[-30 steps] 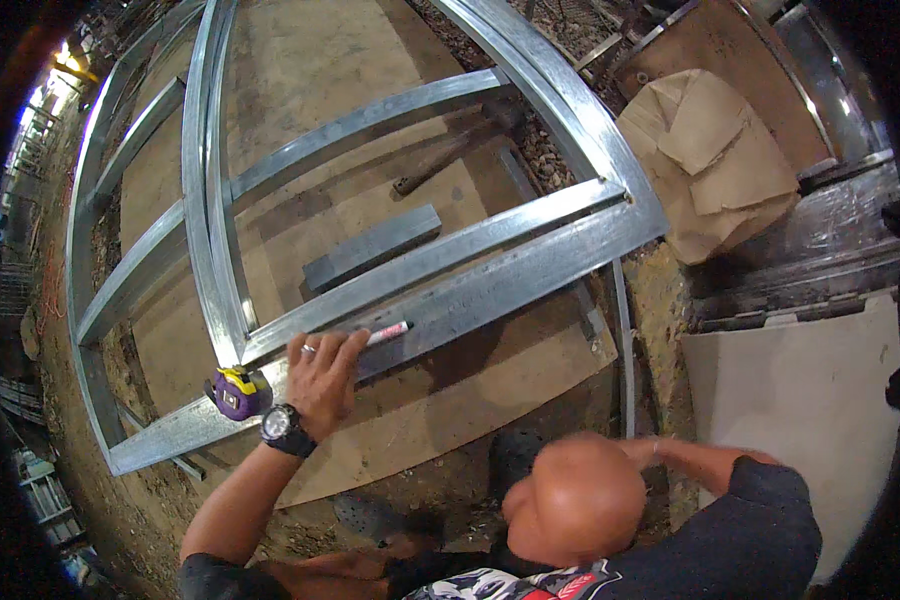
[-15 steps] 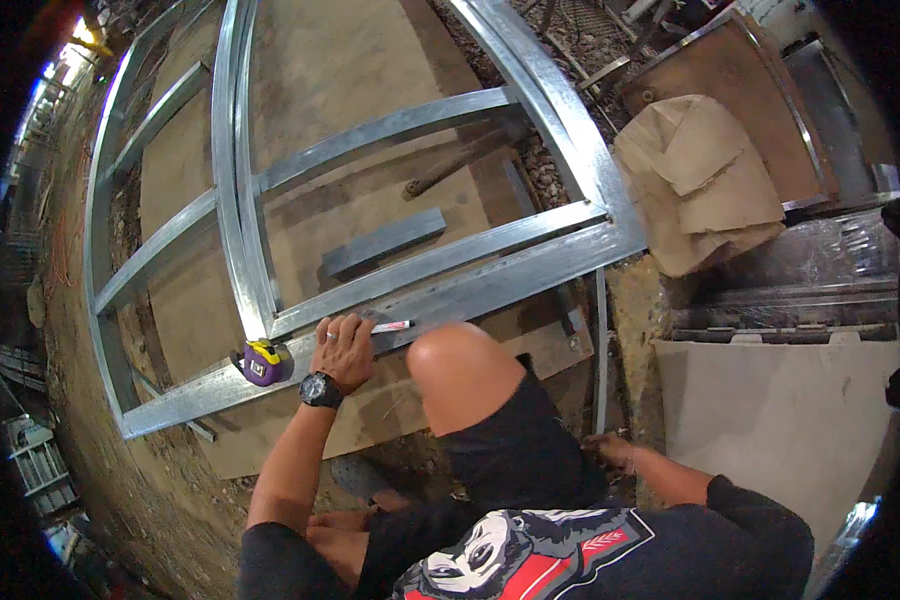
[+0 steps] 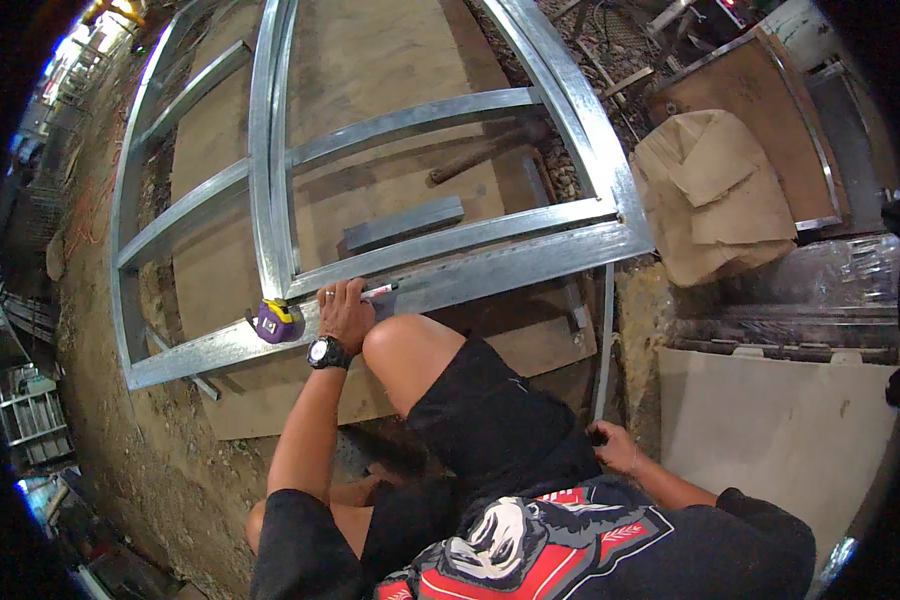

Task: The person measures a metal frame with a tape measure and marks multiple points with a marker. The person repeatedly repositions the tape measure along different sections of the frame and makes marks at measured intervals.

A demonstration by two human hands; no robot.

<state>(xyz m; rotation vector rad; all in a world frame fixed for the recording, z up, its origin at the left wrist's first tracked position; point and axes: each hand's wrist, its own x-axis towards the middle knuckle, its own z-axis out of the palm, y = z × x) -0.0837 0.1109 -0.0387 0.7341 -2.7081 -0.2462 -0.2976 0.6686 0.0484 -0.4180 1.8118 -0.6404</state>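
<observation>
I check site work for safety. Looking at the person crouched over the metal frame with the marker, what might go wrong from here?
1. The left hand presses a marker against the steel frame; its thin edges might cut bare skin.
2. The tape measure sits loose on the rail by that hand and may get knocked off.
3. The right hand braces low on the ground beside a thin metal strip, so the crouch looks unsteady.

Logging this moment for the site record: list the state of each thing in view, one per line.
left hand: gripping a marker, resting on the frame
marker: tip lying on the rail
tape measure: lying on the metal stud frame
right hand: braced on the ground
cardboard: crumpled, beside the frame
</observation>
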